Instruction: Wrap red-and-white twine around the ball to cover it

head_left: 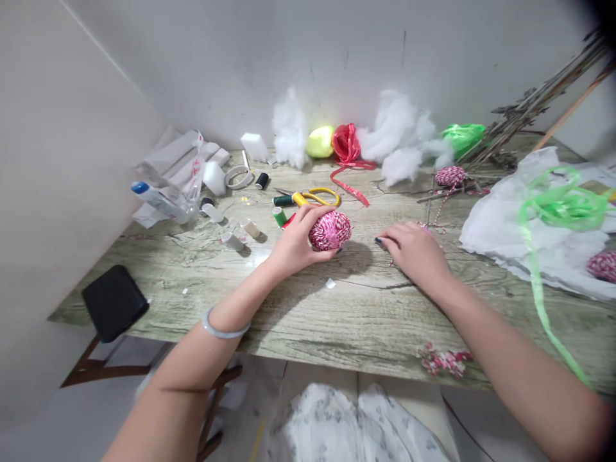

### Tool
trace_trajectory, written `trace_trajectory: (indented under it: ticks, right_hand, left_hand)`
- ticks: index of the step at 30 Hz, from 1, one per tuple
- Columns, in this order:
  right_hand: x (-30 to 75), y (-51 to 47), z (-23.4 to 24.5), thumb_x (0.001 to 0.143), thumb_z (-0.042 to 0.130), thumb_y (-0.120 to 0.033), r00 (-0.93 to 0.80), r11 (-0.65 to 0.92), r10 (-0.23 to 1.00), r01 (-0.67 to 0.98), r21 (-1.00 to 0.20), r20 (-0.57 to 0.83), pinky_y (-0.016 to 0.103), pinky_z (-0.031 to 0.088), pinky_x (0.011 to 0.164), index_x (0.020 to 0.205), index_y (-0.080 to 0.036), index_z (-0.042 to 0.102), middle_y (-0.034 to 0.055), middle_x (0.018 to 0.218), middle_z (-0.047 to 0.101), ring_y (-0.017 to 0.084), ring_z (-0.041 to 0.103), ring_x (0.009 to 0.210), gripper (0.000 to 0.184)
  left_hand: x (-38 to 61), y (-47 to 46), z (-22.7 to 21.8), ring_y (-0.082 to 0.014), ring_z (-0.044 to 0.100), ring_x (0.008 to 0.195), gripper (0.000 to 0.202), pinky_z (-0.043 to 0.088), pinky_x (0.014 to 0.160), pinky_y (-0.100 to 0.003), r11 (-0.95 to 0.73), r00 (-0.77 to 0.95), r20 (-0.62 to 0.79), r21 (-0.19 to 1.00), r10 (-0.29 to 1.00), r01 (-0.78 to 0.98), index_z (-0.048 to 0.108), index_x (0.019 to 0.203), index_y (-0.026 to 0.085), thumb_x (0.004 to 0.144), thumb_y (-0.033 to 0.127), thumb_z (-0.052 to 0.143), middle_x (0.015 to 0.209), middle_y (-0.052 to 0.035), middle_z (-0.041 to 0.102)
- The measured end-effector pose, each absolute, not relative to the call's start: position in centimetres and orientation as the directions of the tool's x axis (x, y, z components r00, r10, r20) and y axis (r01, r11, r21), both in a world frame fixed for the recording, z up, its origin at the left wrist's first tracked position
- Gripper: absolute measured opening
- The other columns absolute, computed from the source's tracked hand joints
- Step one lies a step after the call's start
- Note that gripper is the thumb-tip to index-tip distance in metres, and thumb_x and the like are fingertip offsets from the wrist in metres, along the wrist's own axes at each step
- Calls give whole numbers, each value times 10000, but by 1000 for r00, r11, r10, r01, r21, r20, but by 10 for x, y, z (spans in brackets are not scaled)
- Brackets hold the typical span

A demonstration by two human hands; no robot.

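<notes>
My left hand is closed around a ball of red and white twine, which has a pink band about its middle. The ball is held just over the wooden table. To its right, my right hand rests low on the table with its fingers bent down. A bit of twine shows behind that hand, but what lies under the fingers is hidden. Behind my left hand are yellow-handled scissors and a green spool of thread.
White stuffing, a red ribbon roll and a yellow bundle line the wall. Dry twigs and green ribbon on white cloth are at right. A black case sits at the left edge; pink trimmings lie in front.
</notes>
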State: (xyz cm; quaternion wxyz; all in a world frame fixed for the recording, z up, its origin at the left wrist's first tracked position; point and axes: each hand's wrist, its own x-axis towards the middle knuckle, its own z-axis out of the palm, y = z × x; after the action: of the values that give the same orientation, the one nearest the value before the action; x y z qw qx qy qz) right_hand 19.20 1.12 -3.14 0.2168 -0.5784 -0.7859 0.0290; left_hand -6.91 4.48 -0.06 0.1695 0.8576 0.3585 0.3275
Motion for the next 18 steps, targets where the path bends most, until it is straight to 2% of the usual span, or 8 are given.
trace_trajectory:
  ticks: [4,7,11,18]
  right_hand:
    - [191,10,-29,921,597,-216,-234,309,932,913,-266,277,342,403,742,907,-204,734,28,944,743,240,573,892,139]
    - [191,10,-29,920,600,-214,-242,312,933,914,-261,268,338,404,754,914,-203,736,27,940,742,240,572,897,136]
    - [191,10,-29,921,600,-213,-243,320,928,909,-269,282,335,406,764,922,-203,739,30,938,741,237,571,895,140]
    - [190,9,-27,916,609,-215,-236,316,928,908,-275,288,336,411,771,914,-204,743,25,938,743,237,580,906,134]
  left_hand:
    - [-66,44,-2,-289,515,1269,676,387,1109,-458,-595,487,385,691,784,411,477,1312,226,709,272,780,1335,-112,553]
    - [-67,46,-8,-278,551,1227,703,430,1072,-445,-534,435,366,760,823,370,450,1298,221,685,266,792,1320,-112,548]
    - [-70,51,-15,-255,589,1150,701,471,1026,-427,-538,398,398,768,826,349,439,1254,214,658,239,808,1239,-96,565]
    - [-73,53,-16,-265,551,1226,709,468,1047,-423,-616,470,445,722,762,316,451,1295,241,679,179,797,1292,-96,543]
